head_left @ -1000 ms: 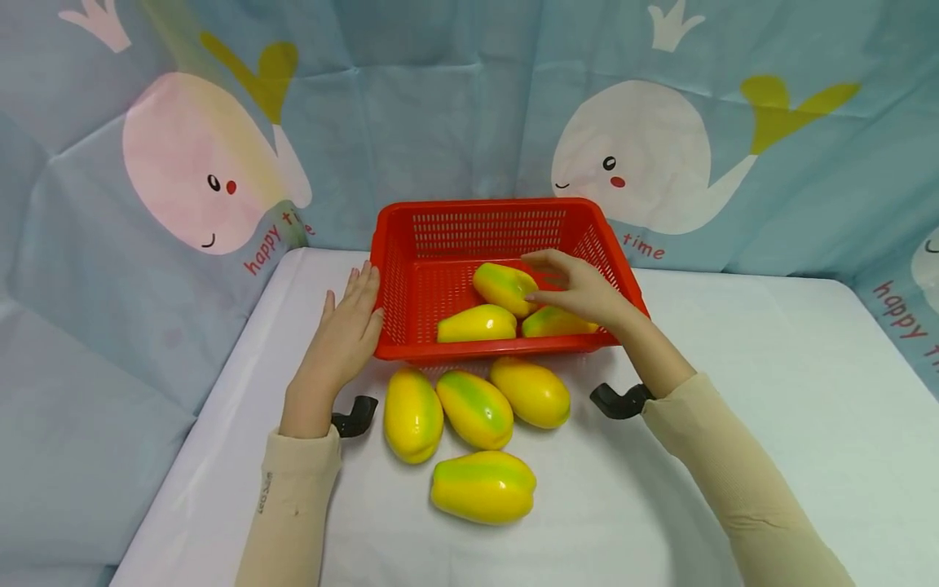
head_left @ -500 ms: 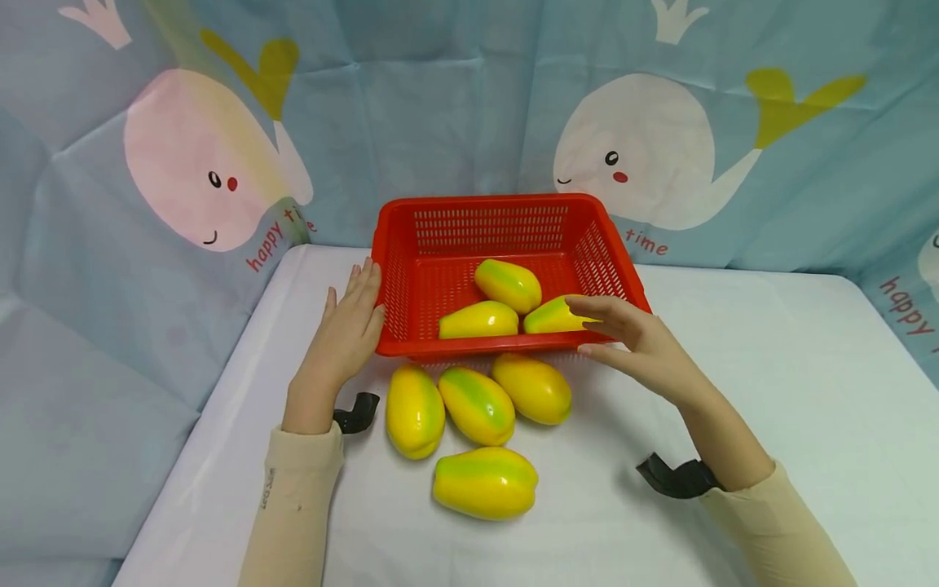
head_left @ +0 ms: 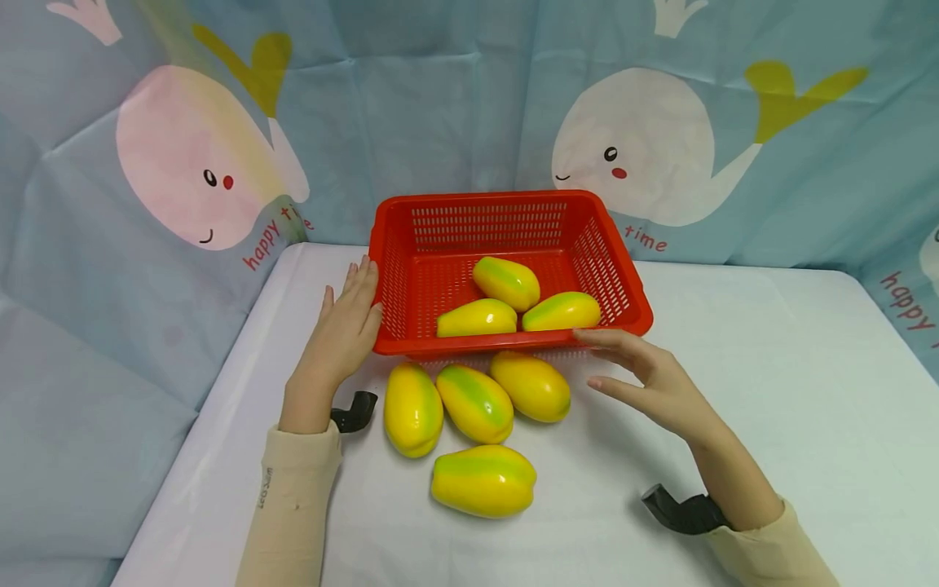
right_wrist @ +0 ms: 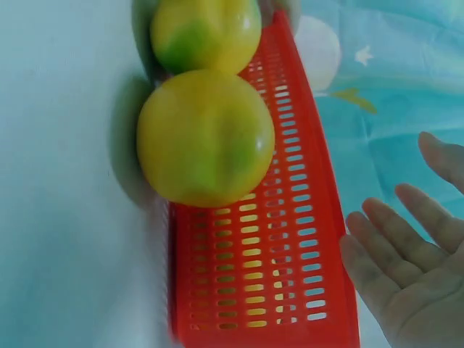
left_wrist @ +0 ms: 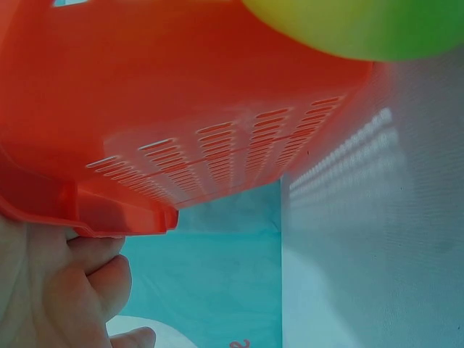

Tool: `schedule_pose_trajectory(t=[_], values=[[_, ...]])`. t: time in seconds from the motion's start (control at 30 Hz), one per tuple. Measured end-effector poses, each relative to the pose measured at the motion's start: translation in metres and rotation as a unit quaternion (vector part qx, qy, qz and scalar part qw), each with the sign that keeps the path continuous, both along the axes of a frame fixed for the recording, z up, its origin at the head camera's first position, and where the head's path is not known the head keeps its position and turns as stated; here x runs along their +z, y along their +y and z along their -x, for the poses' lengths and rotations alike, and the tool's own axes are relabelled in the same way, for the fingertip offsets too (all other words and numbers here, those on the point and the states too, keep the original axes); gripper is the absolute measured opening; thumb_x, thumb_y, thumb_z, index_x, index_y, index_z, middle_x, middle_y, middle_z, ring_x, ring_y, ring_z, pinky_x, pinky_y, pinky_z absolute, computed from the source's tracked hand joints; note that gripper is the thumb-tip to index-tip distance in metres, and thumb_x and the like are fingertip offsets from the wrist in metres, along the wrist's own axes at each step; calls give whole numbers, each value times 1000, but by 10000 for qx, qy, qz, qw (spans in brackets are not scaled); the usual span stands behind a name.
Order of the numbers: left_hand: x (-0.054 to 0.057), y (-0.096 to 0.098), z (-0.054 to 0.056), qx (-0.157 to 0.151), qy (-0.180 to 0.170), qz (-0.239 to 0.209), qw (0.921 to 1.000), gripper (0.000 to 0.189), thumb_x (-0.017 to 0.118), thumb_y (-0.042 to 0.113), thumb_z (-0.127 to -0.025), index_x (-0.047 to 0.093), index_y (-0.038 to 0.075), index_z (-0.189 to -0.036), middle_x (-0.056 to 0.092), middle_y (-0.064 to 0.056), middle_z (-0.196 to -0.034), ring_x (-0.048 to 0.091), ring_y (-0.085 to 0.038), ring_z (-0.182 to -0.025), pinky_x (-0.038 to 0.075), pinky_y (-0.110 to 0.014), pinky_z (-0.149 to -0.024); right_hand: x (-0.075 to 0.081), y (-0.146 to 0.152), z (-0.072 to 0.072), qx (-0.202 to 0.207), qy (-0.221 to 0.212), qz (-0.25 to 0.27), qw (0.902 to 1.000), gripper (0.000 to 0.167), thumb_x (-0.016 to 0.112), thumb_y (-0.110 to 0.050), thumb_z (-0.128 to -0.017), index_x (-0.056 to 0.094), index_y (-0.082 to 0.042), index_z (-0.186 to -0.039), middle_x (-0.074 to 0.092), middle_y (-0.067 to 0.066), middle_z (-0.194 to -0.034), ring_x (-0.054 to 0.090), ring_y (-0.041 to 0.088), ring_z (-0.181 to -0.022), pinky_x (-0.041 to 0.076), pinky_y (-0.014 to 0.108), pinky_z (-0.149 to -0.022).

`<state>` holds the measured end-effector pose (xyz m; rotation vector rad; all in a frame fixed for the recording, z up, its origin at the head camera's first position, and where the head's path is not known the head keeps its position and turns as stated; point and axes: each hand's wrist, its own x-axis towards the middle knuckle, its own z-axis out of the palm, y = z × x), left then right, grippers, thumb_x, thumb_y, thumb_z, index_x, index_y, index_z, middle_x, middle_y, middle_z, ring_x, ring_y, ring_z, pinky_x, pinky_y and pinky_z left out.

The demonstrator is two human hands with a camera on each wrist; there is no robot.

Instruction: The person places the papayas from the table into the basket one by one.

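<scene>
At the far middle of a white cloth-covered table (head_left: 770, 391), a red rectangular plastic basket with slotted walls (head_left: 447, 346) holds three glossy yellow, green-streaked, papaya-shaped fruits: a far fruit (head_left: 506, 283), a near-left fruit (head_left: 477, 319) and a near-right fruit (head_left: 562, 312), lying close together toward its near side. The left hand (head_left: 345, 326) rests against the basket's left rim, its fingers extended and close together, gripping nothing. The right hand (head_left: 663, 391) hangs by the near right corner, thumb well apart from its gently bent fingers, with nothing in its hold; whether its fingertips touch the rim I cannot tell. Just on the near side of the basket, three more such fruits (head_left: 475, 403) lie side by side, and a single fruit (head_left: 484, 481) lies crosswise nearer. Both arms wear beige sleeves (head_left: 297, 505), with a black curved piece (head_left: 355, 412) at each wrist. Beyond the table hangs a pale blue curtain printed with whales (head_left: 440, 106).
</scene>
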<state>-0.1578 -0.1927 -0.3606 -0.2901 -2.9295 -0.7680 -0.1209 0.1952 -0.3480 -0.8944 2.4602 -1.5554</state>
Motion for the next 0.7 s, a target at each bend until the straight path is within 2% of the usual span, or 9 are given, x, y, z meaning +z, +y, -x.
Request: schedule_pose_trajectory(t=[0.2, 0.43, 0.57, 0.7], values=[[0, 0, -1, -9, -35, -10, 10000, 57, 32, 21, -100, 11, 3, -151, 7, -9, -157, 2, -26, -144, -2, -57, -111, -6, -1, -1, 277, -152, -83, 9995, 47, 66, -1, -86, 53, -3, -130, 55, 11, -131, 50, 22, -121, 39, 21, -100], [1, 1, 0, 19, -68, 23, 10000, 58, 34, 21, -100, 11, 4, -151, 7, -9, -157, 2, -25, -144, -2, -57, -111, -16, -5, 2, 563, -46, -160, 9983, 45, 66, -1, -85, 54, -1, -129, 57, 15, -127, 52, 20, -118, 41, 25, -99], [1, 1, 0, 36, -77, 31, 10000, 58, 33, 21, -100, 11, 4, -151, 6, -9, -157, 2, -25, -144, -1, -57, -111, -23, -9, 4, 678, -31, -144, 9976, 46, 66, -1, -85, 53, -1, -130, 56, 16, -128, 51, 25, -119, 43, 31, -99], [1, 1, 0, 26, -44, 18, 10000, 58, 33, 21, -100, 12, 4, -151, 7, -9, -157, 3, -26, -144, -1, -58, -110, -30, -13, 5, 711, -69, -163, 9973, 49, 67, -2, -85, 51, -2, -131, 55, 11, -130, 49, 26, -121, 43, 41, -98]])
